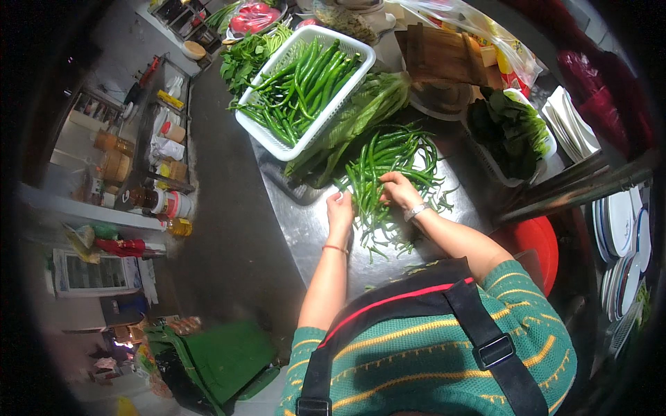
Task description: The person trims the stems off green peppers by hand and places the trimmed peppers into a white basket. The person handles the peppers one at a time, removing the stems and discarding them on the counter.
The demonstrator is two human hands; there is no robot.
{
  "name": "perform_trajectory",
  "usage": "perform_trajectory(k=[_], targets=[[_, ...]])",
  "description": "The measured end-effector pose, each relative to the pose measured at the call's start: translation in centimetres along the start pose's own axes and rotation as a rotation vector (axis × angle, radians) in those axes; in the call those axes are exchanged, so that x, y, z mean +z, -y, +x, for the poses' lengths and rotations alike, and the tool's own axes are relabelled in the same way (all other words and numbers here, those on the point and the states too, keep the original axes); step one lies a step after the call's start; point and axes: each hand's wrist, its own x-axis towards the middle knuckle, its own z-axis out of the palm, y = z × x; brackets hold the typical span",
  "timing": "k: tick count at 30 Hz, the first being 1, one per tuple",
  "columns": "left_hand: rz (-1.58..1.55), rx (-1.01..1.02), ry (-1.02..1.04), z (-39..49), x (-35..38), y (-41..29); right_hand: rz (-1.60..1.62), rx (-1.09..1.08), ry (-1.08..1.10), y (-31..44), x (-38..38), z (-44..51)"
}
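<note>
A loose pile of long green chili peppers (382, 156) lies on a metal table (291, 223) in front of me. My left hand (340, 207) is at the pile's left edge, thumb and fingers close together; whether it pinches anything is unclear. My right hand (399, 192) reaches onto the pile with fingers bent down among the peppers, its fingertips partly hidden. Small stem ends and thin pepper pieces (377, 242) are scattered below and between the hands. Beyond the pile, a white plastic basket (263, 136) full of green chili peppers stands beside long leafy lettuce (354, 122).
Dark leafy greens (502, 132) fill a basket at the right, near stacked white dishes (570, 125). A red plastic tub (541, 249) stands below right. A wooden board (442, 57) is at the back. Floor (223, 218) and a green bin (223, 359) lie left.
</note>
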Motion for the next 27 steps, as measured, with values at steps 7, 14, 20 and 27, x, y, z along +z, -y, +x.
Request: perform_trajectory(k=[7,14,20,27], targets=[[0.455,0.094,-0.018,4.4,1.1,-1.7,-0.312,-0.217,-0.144,-1.7,2.0,0.5],[-0.074,0.03,0.381,-2.7,0.1,-3.1,-0.122,-0.265,-0.091,-0.8,1.0,-3.3],[-0.137,0.092,0.313,-8.2,-1.3,-3.3,-0.209,-0.398,0.005,-0.8,2.1,-5.8],[0.033,0.132,0.341,-9.9,-1.7,-4.9,-0.595,-0.663,0.031,2.2,1.6,-9.9]])
